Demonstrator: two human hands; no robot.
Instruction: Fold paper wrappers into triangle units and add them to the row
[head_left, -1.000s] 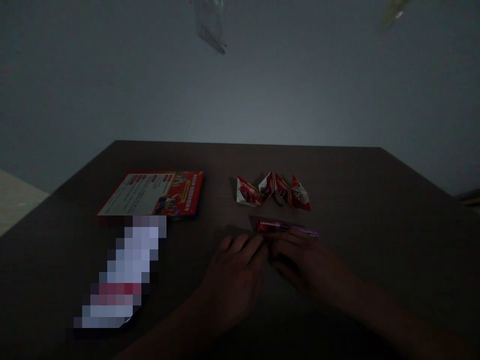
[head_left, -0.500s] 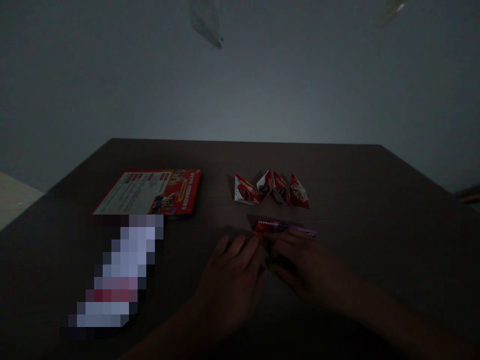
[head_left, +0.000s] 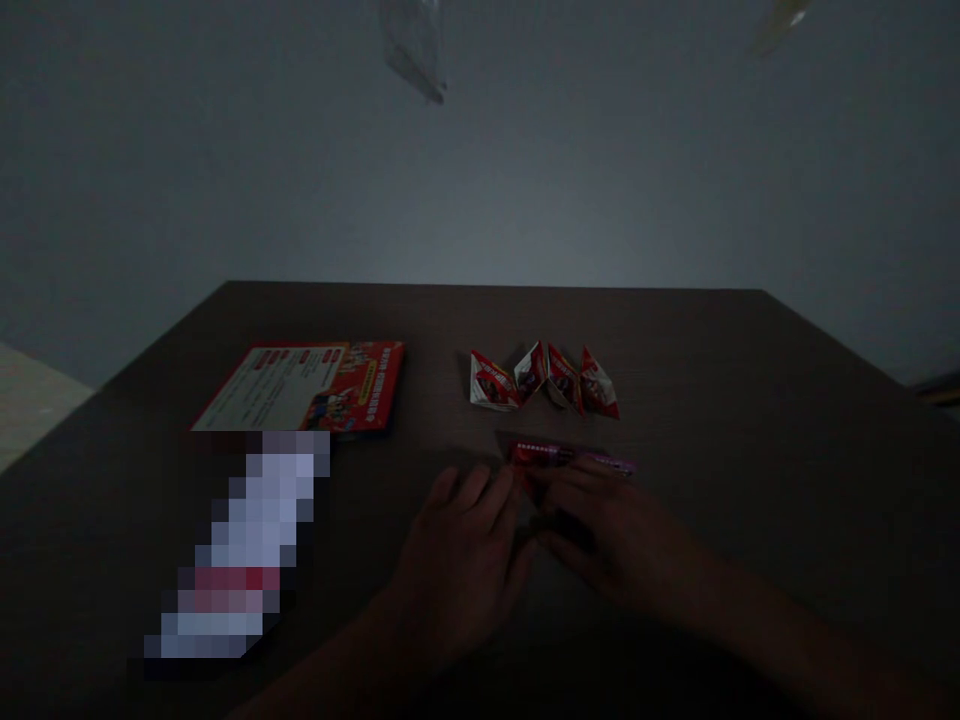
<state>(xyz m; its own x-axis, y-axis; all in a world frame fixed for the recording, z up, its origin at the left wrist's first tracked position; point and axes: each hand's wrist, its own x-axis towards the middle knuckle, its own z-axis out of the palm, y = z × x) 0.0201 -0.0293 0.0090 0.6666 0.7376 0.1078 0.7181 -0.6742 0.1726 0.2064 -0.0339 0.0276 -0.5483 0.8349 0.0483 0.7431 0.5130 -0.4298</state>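
Low in the middle of the view, my left hand [head_left: 466, 560] lies palm down, with its fingers curled and close together. My right hand [head_left: 611, 530] meets it from the right, thumb and fingers bent inward. Between the fingertips of both hands is a red printed paper [head_left: 529, 482], pinched and pressed down on the tabletop; most of it is hidden. Just beyond the fingers shows a red and purple printed strip [head_left: 541, 453]; whether it is part of the same paper I cannot tell. Farther back stand several small folded red-and-white paper pieces [head_left: 529, 372], zigzag in a row.
A red and white printed booklet or flat box [head_left: 360, 388] lies on the left of the dark table [head_left: 697, 350]. Nearer me is a pale long shape [head_left: 247, 530], blurred into blocks. A clear plastic bag [head_left: 414, 50] hangs before the wall. Light is dim.
My fingers have shifted very slightly around the red paper, and a bit more of it shows between them. The view has tipped a little; the other things lie as before.
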